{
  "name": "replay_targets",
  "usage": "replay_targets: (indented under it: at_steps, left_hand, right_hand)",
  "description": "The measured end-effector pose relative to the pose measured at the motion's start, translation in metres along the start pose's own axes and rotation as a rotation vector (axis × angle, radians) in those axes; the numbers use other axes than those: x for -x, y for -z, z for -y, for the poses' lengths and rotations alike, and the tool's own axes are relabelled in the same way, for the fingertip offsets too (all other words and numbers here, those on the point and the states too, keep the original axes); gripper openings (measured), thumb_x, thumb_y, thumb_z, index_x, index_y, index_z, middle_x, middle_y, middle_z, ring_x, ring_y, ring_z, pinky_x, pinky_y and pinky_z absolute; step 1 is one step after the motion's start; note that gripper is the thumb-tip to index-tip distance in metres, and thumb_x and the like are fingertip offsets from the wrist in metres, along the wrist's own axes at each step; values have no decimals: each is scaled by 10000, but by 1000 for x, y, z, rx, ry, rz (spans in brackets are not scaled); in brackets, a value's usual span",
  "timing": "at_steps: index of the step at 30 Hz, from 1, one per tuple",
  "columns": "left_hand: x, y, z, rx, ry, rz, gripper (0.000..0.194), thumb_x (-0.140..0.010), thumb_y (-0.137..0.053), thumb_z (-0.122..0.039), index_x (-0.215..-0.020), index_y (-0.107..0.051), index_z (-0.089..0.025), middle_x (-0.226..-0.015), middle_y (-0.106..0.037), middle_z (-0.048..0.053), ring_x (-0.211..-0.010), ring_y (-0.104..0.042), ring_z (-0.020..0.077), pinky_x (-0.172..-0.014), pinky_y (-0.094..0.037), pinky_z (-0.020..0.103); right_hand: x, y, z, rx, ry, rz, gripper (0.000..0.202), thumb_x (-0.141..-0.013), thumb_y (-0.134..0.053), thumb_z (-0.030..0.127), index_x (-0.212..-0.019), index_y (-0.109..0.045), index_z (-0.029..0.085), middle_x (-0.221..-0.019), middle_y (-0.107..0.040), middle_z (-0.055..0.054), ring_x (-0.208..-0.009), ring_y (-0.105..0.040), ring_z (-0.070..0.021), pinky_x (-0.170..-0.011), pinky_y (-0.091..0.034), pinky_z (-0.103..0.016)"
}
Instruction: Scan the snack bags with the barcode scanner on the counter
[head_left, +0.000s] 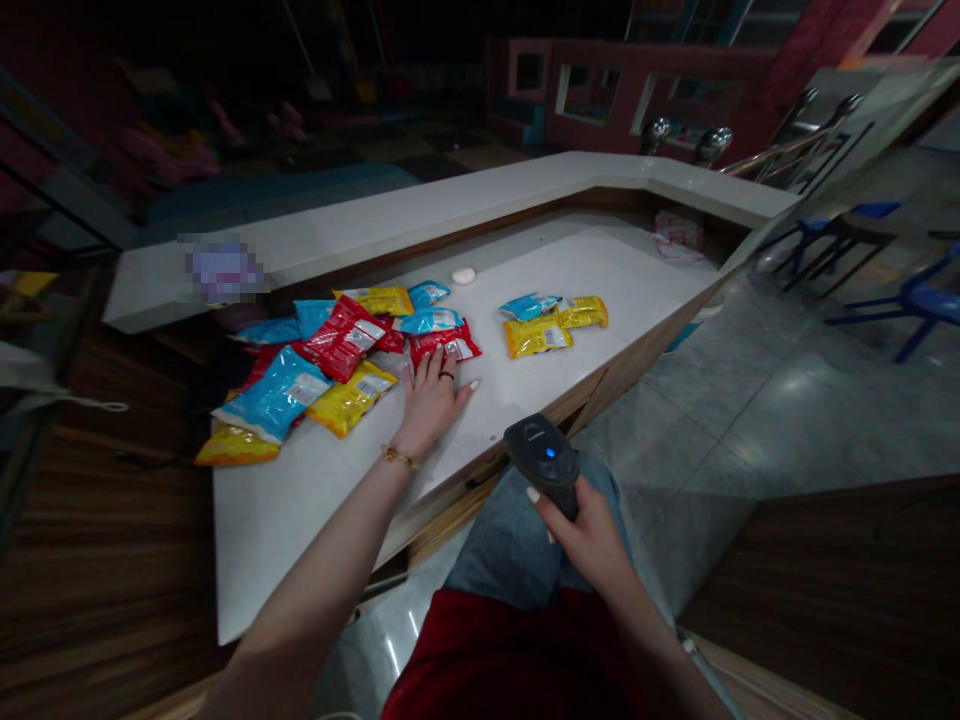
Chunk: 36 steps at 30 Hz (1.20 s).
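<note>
L hand [431, 400] flat, fingers spread, on counter [300, 500] touching red packet [446, 345] at pile's near edge | R hand [592, 540] gripping scanner [546, 458] off front edge | tip: slide one pkt clear, barcode up, aim scanner square.

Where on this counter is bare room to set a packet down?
Free: the white counter nearer than the left hand, and the stretch beyond the small packet group. Crowded: the packet pile left of that hand. The right hand holds a scanner.
</note>
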<state>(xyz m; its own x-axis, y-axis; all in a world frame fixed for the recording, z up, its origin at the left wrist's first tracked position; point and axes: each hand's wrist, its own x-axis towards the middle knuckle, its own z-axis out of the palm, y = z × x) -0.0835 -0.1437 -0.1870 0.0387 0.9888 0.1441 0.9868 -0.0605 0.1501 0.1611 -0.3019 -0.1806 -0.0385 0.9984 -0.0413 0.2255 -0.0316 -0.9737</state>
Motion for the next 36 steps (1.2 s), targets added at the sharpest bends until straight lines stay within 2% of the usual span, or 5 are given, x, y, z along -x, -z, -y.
replay_targets:
  at_steps: [7, 11, 18, 27, 36]
  left_hand:
    - [54, 9, -15, -32, -90, -7, 650, -1091, -541, -486, -1644, -516, -147, -1712, -480, 209, -1540, -480, 402, -1301, -326, 638]
    - [71, 7, -10, 45, -154, -40, 603, -1075, -566, -404, -1632, -535, -173, -1667, -533, 202, -1488, -526, 389, -1244, -410, 596]
    - [46, -3, 20, 156, -168, -116, 672, -1068, -572, -434, -1686, -441, -206, -1780, -381, 171, -1614, -385, 381, -1348, -225, 642]
    - [37, -15, 30, 214, -146, -141, 641, -1040, -626, -437, -1627, -529, -199, -1610, -580, 185, -1513, -503, 361, -1342, -245, 621]
    - [36, -12, 32, 264, -163, -164, 637, -971, -757, -418, -1566, -608, -245, -1551, -637, 157, -1482, -534, 367, -1327, -261, 639]
  right_hand:
    - [-1, -1, 2, 2, 26, 3, 289, -906, -702, 460, -1003, -720, 188, -568, -563, 49, -482, -549, -175, -472, -445, -243]
    - [-1, -2, 1, 6, 29, 5, 286, -907, -699, 445, -1027, -721, 187, -572, -565, 52, -481, -552, -176, -478, -454, -246]
    - [0, -2, -2, 16, 23, 18, 285, -925, -698, 459, -1015, -721, 190, -606, -601, 36, -476, -563, -174, -475, -462, -251]
    - [-4, -9, -4, 32, 15, 40, 300, -928, -688, 454, -1038, -735, 178, -609, -619, 30, -475, -573, -176, -472, -468, -250]
    - [-4, -14, -2, 69, 34, 73, 309, -931, -655, 410, -1106, -756, 177, -678, -679, 4, -505, -627, -191, -506, -499, -259]
